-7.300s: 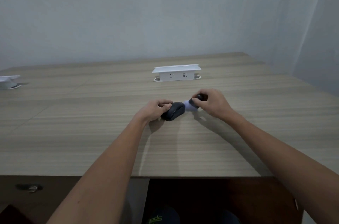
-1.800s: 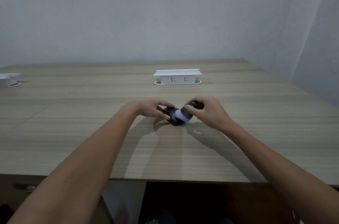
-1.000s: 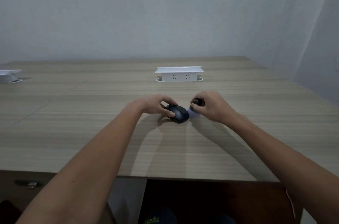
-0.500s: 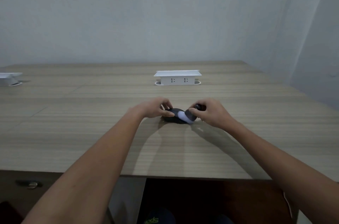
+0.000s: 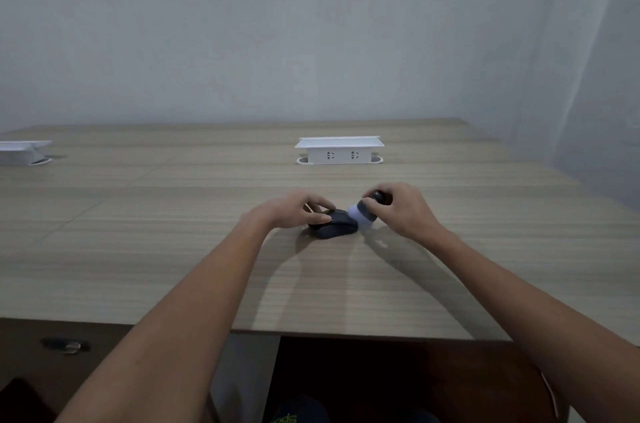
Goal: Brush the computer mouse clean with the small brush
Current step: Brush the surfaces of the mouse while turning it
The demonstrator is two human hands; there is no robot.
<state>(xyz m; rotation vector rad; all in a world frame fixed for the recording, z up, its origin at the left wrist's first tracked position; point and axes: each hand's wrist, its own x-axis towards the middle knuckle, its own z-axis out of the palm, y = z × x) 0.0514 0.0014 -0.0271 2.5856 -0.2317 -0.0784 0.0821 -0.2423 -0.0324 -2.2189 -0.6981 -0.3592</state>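
A dark computer mouse (image 5: 335,225) lies on the wooden table (image 5: 173,249) in the middle of the head view. My left hand (image 5: 294,211) grips its left and far side, thumb on top, and hides part of it. My right hand (image 5: 401,209) pinches the small brush (image 5: 363,216) by its dark round handle. The brush's pale bristle head touches the right end of the mouse.
A white socket box (image 5: 340,150) stands on the table behind the hands. Another white socket box (image 5: 24,152) sits at the far left edge. The table's front edge runs below my forearms, with a dark drawer front and handle (image 5: 67,346) under it.
Over the last second the brush has swept onto the mouse and back toward its right end. My left hand has stayed on the mouse. The camera has shifted slightly.
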